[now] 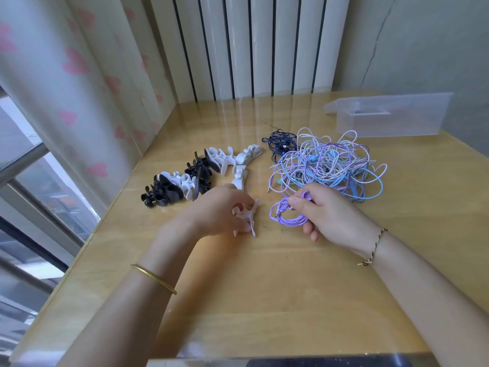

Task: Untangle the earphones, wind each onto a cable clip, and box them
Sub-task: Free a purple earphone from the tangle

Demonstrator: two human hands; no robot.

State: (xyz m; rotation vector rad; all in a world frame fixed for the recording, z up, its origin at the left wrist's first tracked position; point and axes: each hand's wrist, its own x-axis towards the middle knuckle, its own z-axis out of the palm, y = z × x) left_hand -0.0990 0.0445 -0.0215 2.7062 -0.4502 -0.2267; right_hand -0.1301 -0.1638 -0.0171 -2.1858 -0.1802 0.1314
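Seen from above, a person's two hands rest on a wooden table point(264, 287). The left hand point(219, 210) has its fingers curled around a white cable clip point(247, 217), holding it against the tabletop. Just to its right, the right hand point(328, 215) pinches a small coil of purple earphone cable point(288, 217), whose metal plug pokes out of the loops.

Behind the right hand lies a loose tangle of earphones point(330, 162) in purple, light blue and pale pink, with a dark blue pair point(280, 144) at its far left edge. Behind the left hand sits a pile of black and white clips point(195, 173).

A clear plastic box point(391, 117) stands at the far right corner of the table, well apart from the tangle. The left wrist wears a gold bangle point(153, 278), the right a braided cord bracelet point(375, 246).
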